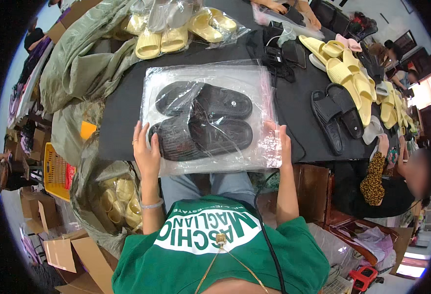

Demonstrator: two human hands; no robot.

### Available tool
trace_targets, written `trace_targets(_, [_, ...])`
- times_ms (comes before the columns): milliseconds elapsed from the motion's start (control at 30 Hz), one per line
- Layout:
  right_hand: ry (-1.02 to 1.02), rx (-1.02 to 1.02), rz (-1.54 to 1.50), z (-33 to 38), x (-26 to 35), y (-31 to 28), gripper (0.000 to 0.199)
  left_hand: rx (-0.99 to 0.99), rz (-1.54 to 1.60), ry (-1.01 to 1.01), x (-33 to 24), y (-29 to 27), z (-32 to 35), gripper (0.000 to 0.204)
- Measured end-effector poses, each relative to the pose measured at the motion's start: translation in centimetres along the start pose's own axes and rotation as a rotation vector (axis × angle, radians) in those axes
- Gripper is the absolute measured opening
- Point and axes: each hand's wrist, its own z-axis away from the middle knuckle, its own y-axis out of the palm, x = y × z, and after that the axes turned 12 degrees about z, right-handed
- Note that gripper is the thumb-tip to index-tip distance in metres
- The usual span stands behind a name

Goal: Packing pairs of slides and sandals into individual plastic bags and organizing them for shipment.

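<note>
My left hand (146,153) has its fingers (138,131) laid nearly flat along the nine-o'clock edge of a clear plastic bag (205,117), thumb pressing the film, and my right hand (280,142) does the same at the three-o'clock edge, fingers (285,131) spread and pinching the crinkled film; neither is closed into a fist. Inside the bag lie two black slippers (203,120), side by side, soles up as far as I can tell, one toward twelve o'clock and one toward six. The bag rests at the near edge of the dark tabletop (122,112), its six-o'clock border overhanging toward my lap. At twelve o'clock sit more bagged yellow slippers (176,29); at two o'clock a heap of loose yellow slippers (345,73) runs along the tabletop, with a loose black pair (335,115) at three o'clock, well apart from my bag. Between bag and black pair the tabletop is bare, which gives me room on the right. At nine o'clock an olive sack (73,59) drapes off the tabletop, and at seven o'clock another sack (120,201) holds bagged yellow slippers. A yellow crate (54,171) and cardboard boxes (61,250) stand on the floor at eight o'clock. Another person in a patterned sleeve (372,176) sits at four o'clock.
</note>
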Motion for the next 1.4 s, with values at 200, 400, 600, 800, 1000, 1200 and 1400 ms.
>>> trace_targets(200, [0.009,-0.007,0.291,-1.3,3.2,-0.5,0.071,0.142,-0.372,0.092,-0.5,0.8,1.1,0.042])
trace_targets(400, [0.19,0.083,0.263,-4.1,3.7,-0.6,0.065,0.239,-0.11,-0.013,1.6,1.2,1.7,0.048])
trace_targets(600, [0.09,0.251,0.221,-6.5,3.5,-0.5,0.033,0.218,-0.079,0.006,1.7,1.5,1.8,0.049])
trace_targets(800, [-0.056,0.013,0.105,-9.6,4.9,-1.3,0.017,0.203,-0.075,-0.003,2.0,1.7,1.9,0.05])
trace_targets(1000, [-0.449,-0.321,0.688,-7.6,6.8,-0.3,0.02,0.175,-0.105,-0.024,2.0,1.8,2.1,0.052])
trace_targets(1200, [-0.417,0.23,1.087,-4.4,8.8,-0.6,0.021,0.191,-0.131,-0.023,1.9,1.5,2.2,0.051])
trace_targets(1400, [-0.68,0.481,1.077,-3.7,11.2,1.1,0.024,0.173,-0.126,-0.025,2.0,1.5,2.4,0.049])
